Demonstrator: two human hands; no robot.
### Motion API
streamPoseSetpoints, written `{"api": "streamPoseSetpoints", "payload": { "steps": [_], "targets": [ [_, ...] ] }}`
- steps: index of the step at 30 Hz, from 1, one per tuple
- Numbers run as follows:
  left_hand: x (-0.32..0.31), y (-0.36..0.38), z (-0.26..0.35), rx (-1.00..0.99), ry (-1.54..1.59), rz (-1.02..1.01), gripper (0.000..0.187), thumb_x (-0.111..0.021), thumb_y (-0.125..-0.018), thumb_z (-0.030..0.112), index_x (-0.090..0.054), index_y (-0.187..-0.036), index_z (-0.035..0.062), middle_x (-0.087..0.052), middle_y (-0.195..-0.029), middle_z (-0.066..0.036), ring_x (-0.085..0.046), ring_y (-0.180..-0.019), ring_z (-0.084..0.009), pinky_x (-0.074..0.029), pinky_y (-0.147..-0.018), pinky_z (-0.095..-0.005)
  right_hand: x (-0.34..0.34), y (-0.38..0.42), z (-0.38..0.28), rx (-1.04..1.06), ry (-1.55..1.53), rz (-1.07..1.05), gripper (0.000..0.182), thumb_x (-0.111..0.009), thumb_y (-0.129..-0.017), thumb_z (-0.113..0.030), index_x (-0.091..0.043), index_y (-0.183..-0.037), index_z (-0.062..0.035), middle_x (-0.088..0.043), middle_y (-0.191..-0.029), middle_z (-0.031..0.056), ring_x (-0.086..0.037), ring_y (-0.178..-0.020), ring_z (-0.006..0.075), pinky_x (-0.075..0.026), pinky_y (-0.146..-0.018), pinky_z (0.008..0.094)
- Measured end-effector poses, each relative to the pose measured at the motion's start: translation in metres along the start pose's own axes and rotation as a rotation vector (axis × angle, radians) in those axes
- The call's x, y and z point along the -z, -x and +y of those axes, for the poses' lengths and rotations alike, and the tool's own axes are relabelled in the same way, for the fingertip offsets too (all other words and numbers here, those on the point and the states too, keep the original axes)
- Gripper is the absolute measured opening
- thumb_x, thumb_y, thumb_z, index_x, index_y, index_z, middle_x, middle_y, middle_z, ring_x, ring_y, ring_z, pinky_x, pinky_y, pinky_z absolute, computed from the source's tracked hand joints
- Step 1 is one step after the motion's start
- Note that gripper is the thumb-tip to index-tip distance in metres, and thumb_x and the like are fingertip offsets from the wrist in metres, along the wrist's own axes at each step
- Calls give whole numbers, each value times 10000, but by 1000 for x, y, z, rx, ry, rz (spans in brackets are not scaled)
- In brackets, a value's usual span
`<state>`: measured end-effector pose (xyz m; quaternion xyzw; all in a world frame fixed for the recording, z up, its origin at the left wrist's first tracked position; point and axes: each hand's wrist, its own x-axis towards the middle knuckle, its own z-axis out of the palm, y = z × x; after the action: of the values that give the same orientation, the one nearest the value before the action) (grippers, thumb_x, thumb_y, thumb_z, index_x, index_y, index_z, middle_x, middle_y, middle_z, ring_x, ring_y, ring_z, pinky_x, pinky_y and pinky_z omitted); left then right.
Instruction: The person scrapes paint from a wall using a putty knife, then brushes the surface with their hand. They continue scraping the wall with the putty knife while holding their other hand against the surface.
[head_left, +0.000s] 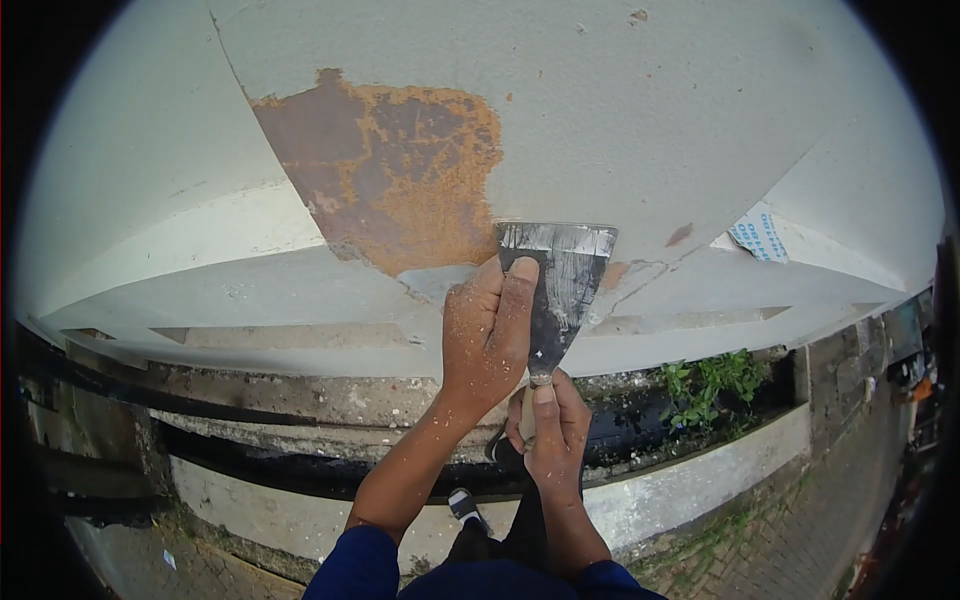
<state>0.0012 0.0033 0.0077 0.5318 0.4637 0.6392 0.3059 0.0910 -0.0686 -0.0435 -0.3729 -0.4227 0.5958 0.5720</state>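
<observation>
A wide putty knife (562, 285) has its broad edge up against the grey painted surface, its dark blade smeared with white. My right hand (556, 435) is wrapped round its handle (530, 410). My left hand (488, 335) grips the left side of the blade, thumb flat on the face and fingers hidden behind. Pale specks dot the left hand and forearm. Just left of the blade, a bare patch (395, 165) of brown and orange shows through the grey coat (640, 120).
Printed sandpaper (760, 235) rests on the ledge at right. Cracks run across the lower edge of the painted surface. Below lies a dark gutter (625, 430) with a leafy green plant (710, 390), bordered by a concrete kerb (700, 480). Paving (800, 520) lies beyond, and a shoe (463, 503) shows below.
</observation>
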Motion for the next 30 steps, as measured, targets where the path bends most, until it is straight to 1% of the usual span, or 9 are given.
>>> {"api": "streamPoseSetpoints", "payload": {
  "steps": [4, 7, 10, 13, 14, 17, 20, 23, 30],
  "targets": [
    [4, 11, -7, 32, -84, -4, 310, -424, -880, 202, -442, -633, 15, -387, -474, -46, -326, -451, -107, -267, -432, -297, 1, 6, 8, -22, -12, -23, 308, -392, -905, -210, -452, -1096, 23, -443, -592, 4, -360, -452, 31, -303, -404, 173],
    [5, -1, -8, -57, -29, -6, 304, -420, -881, 203, -456, -649, 10, -406, -490, -41, -340, -465, -97, -271, -434, -295, -2, -5, 3, 55, 86, -29, 318, -379, -902, -247, -465, -1045, 24, -459, -583, 28, -385, -419, 50, -294, -368, 177],
    [9, -3, 13, 86, 36, -28, 292, -418, -893, 210, -513, -714, -1, -456, -589, 32, -340, -551, -31, -280, -473, -205, -10, -1, -1, 73, 81, -7, 316, -367, -902, -259, -474, -998, 23, -468, -578, 40, -390, -397, 58, -287, -349, 180],
    [7, 2, 9, -48, -51, 16, 300, -417, -893, 210, -503, -695, 1, -453, -592, 28, -340, -549, -35, -279, -470, -208, -13, 1, 2, 51, 45, 7, 305, -359, -905, -250, -475, -985, 21, -468, -579, 39, -385, -394, 55, -286, -347, 180],
    [8, 1, 6, -46, -81, 13, 283, -421, -878, 200, -490, -684, 6, -419, -500, -41, -352, -470, -95, -282, -440, -292, -13, 2, 4, 30, 45, 11, 303, -357, -906, -248, -475, -984, 20, -468, -580, 38, -385, -394, 55, -285, -347, 180],
    [10, -3, 0, 37, 17, -30, 282, -426, -876, 206, -499, -691, 6, -415, -497, -50, -351, -469, -98, -283, -440, -292, -9, -2, 2, 52, 39, -38, 282, -379, -908, -191, -444, -1071, 30, -423, -584, 5, -348, -442, 31, -293, -393, 173],
    [10, 3, 2, 10, -40, -16, 282, -424, -876, 202, -495, -689, 3, -409, -494, -58, -345, -464, -105, -280, -438, -295, -13, 6, 8, 42, -54, -35, 306, -380, -908, -197, -431, -1110, 27, -428, -577, 1, -347, -439, 31, -290, -389, 173],
    [9, -6, 2, -40, -5, -21, 286, -422, -876, 203, -497, -689, 1, -405, -491, -60, -339, -460, -110, -277, -437, -295, -10, -5, 5, 74, 86, -14, 302, -369, -903, -258, -464, -1001, 11, -464, -586, 40, -391, -401, 58, -294, -352, 181],
    [8, -2, 7, -30, -26, -22, 290, -424, -875, 189, -471, -659, 2, -408, -484, -59, -333, -448, -120, -275, -432, -304, -8, 0, 4, 28, -6, -17, 259, -380, -908, -207, -464, -1025, 8, -440, -587, 8, -358, -436, 38, -298, -388, 170]
  ]
}}
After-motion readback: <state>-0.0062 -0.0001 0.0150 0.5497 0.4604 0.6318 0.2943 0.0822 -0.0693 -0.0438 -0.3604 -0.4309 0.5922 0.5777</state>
